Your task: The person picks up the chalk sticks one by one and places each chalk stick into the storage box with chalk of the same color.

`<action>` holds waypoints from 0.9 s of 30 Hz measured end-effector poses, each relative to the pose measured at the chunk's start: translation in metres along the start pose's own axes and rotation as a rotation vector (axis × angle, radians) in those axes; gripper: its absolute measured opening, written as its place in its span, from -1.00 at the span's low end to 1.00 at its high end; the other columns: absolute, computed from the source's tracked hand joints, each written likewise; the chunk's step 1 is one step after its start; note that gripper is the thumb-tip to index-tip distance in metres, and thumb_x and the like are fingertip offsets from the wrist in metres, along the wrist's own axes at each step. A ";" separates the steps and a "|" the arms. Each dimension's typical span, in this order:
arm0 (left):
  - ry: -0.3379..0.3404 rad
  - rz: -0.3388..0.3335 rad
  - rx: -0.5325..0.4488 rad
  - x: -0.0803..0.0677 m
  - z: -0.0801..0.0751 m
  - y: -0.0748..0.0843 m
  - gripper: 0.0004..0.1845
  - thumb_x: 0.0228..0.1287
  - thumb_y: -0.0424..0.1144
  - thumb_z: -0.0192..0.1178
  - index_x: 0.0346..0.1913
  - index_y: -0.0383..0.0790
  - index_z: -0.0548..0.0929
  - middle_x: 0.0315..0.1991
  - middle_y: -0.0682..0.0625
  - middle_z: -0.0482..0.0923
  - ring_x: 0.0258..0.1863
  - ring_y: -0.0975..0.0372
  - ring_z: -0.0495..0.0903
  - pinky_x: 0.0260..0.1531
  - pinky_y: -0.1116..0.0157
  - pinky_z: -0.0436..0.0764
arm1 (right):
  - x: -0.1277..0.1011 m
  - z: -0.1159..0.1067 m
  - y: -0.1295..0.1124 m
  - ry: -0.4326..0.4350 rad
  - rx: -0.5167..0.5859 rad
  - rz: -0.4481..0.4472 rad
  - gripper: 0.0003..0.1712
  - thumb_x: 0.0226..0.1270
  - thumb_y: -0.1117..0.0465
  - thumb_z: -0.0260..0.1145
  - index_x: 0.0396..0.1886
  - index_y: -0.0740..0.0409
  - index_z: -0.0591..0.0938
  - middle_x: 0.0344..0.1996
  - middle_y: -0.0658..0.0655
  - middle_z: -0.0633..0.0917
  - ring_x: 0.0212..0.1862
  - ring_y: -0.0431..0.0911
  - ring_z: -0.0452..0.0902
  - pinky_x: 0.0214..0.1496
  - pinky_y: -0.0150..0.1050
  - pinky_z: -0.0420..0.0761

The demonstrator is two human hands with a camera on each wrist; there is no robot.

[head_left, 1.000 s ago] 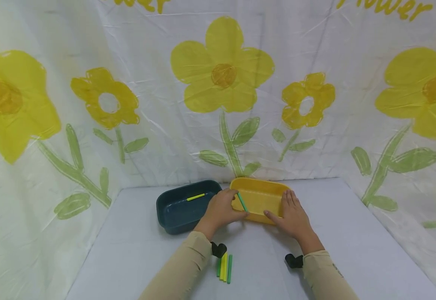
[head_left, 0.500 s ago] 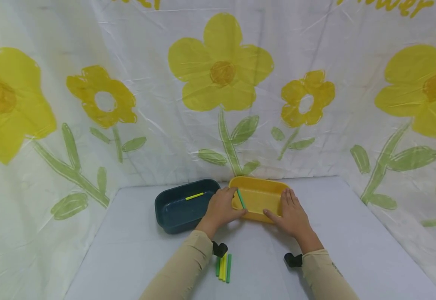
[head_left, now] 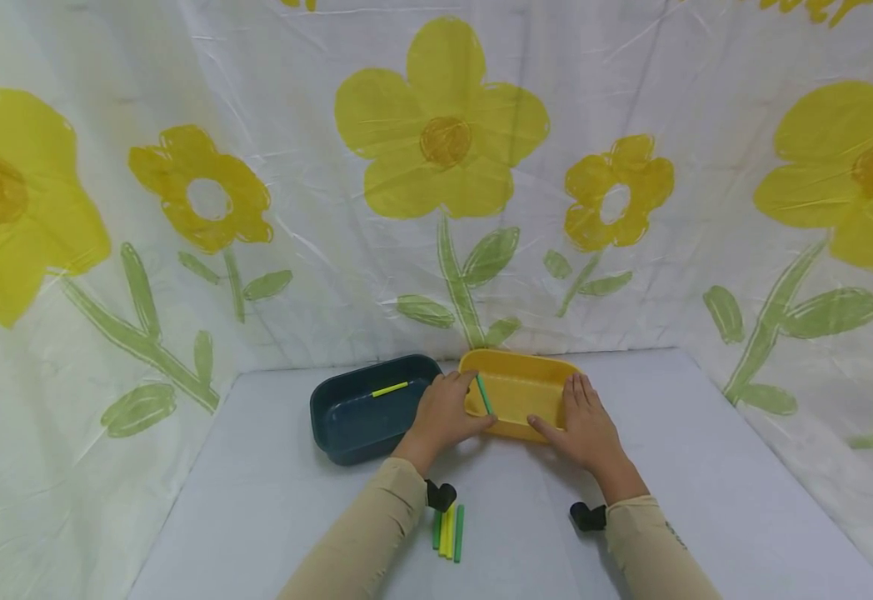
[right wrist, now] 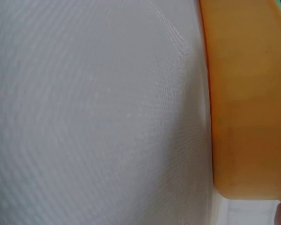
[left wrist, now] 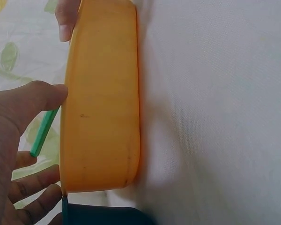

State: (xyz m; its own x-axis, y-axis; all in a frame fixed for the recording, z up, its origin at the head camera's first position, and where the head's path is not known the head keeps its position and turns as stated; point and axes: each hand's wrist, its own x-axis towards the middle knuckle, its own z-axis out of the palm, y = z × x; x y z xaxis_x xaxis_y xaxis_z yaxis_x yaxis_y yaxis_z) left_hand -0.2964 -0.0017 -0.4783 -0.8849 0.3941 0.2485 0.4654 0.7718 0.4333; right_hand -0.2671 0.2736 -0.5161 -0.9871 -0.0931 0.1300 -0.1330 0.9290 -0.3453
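Note:
In the head view a yellow tray [head_left: 521,364] stands at the back of the table beside a dark blue tray [head_left: 346,417]. My left hand [head_left: 451,410] is at the yellow tray's left end and pinches a green stick [head_left: 485,394] that slants over the rim. The left wrist view shows that green stick [left wrist: 43,132] behind my thumb [left wrist: 35,101], close to the yellow tray's outer wall [left wrist: 103,108]. My right hand [head_left: 581,417] lies flat on the tray's right end, its thumb against the front wall. A yellow stick [head_left: 390,389] lies inside the blue tray.
Several green and yellow sticks [head_left: 448,532] lie on the white tablecloth [head_left: 256,517] between my forearms. A flower-printed sheet [head_left: 444,167] closes in the back and both sides. The right wrist view shows only the yellow tray's wall [right wrist: 248,103] and cloth [right wrist: 93,112].
The head view has shifted slightly. Both hands, the green stick and the trays keep their places.

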 end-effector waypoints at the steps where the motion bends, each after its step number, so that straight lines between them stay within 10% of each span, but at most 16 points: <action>1: -0.002 -0.001 0.002 0.000 0.000 0.000 -0.12 0.25 0.20 0.48 0.52 -0.18 0.50 0.22 -0.14 0.68 0.07 0.00 0.58 0.11 0.00 0.66 | 0.000 0.000 0.000 0.001 -0.002 0.001 0.40 0.45 -0.57 0.06 0.65 0.56 -0.08 0.68 0.52 -0.09 0.72 0.37 -0.24 0.73 0.27 -0.06; 27: 0.013 0.031 -0.020 -0.008 -0.001 -0.002 -0.20 0.29 0.19 0.44 0.47 -0.17 0.54 0.15 -0.10 0.65 0.04 0.05 0.61 0.10 0.02 0.67 | 0.001 0.003 0.001 0.003 -0.002 0.011 0.41 0.44 -0.59 0.04 0.66 0.55 -0.09 0.69 0.50 -0.09 0.73 0.36 -0.25 0.72 0.30 -0.02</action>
State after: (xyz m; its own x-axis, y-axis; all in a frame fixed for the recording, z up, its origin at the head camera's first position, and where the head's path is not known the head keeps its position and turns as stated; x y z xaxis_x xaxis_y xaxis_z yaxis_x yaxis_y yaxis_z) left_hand -0.2905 -0.0068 -0.4797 -0.8696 0.4111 0.2735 0.4932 0.7491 0.4423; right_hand -0.2680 0.2734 -0.5186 -0.9883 -0.0816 0.1286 -0.1217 0.9308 -0.3446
